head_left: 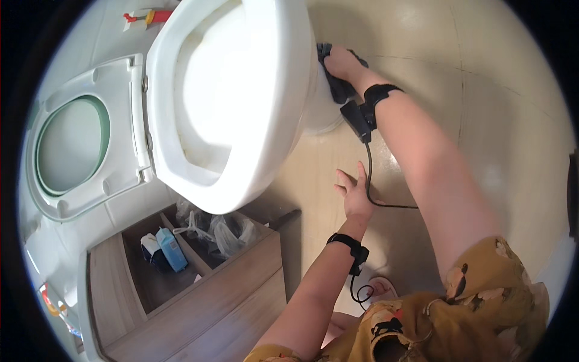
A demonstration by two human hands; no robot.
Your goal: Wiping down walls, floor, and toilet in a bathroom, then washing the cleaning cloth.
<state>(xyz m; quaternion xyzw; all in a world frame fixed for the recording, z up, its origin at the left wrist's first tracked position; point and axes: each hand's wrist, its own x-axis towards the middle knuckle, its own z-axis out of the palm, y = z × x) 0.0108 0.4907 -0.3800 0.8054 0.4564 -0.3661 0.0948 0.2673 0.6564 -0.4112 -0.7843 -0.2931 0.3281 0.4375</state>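
Observation:
A dark grey cloth (339, 89) is bunched under my right hand (344, 64), whose fingers are closed on it. The cloth presses against the outer side of the white toilet's base (322, 111), low beneath the bowl. My left hand (358, 196) is empty, with its fingers spread, close to the beige floor to the right of the bowl's front. Whether it touches the floor, I cannot tell. Above the base, the toilet bowl (286, 78) stands with its seat and lid (129, 145) raised at the left.
A wooden drawer unit (199, 311) at the lower left holds a blue pack (172, 249) and clear plastic bags (232, 235). A red and yellow tool (154, 17) is by the tiled wall. Black straps with devices sit on both wrists; a cable (374, 193) hangs from the right one.

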